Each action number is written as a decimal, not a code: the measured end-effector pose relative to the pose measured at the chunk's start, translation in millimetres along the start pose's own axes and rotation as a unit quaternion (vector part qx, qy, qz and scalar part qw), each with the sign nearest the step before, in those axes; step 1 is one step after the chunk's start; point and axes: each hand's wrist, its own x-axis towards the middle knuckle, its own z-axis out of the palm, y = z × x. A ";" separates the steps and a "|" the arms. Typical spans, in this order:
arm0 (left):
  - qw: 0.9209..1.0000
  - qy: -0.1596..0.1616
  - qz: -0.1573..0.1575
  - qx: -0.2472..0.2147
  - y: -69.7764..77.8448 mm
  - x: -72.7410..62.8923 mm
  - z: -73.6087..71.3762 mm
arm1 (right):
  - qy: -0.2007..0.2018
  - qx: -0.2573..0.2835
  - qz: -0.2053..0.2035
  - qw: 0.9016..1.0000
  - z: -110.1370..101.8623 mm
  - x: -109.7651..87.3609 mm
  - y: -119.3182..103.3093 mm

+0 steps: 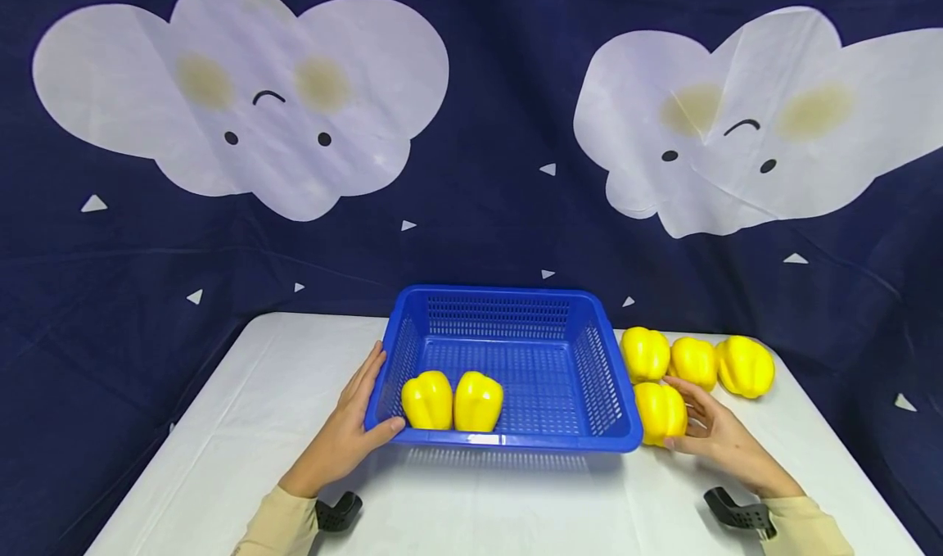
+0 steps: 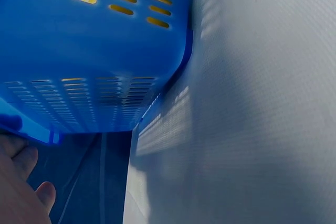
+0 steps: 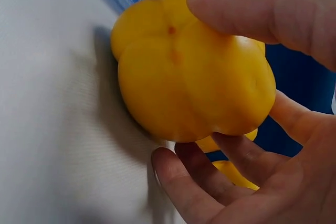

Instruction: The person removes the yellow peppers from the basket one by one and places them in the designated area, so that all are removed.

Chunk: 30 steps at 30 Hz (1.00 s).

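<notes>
In the head view a blue plastic basket (image 1: 508, 440) stands at the middle of the table, with two yellow bell peppers (image 1: 427, 400) (image 1: 478, 401) inside near its front left. My left hand (image 1: 354, 425) holds the basket's front left corner, thumb over the rim and fingers along the outer side. Just right of the basket, my right hand (image 1: 718, 437) grips a yellow bell pepper (image 1: 660, 413). The right wrist view shows the thumb on top of that bell pepper (image 3: 194, 82) and the fingers around its other side. Its underside is near the cloth; whether they touch I cannot tell.
Behind the right hand lie three more yellow bell peppers (image 1: 645, 354) (image 1: 692, 363) (image 1: 746, 366) in a row. A white cloth (image 1: 221, 425) covers the table. Dark blue fabric (image 1: 508, 212) with white clouds hangs behind it. Black wrist devices (image 1: 339, 513) sit on both wrists.
</notes>
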 end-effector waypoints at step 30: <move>1.000 -0.003 -0.004 0.002 -0.3 0.3 -0.1 | 0.068 -0.031 -0.071 0.995 -3.7 19.7 -97.4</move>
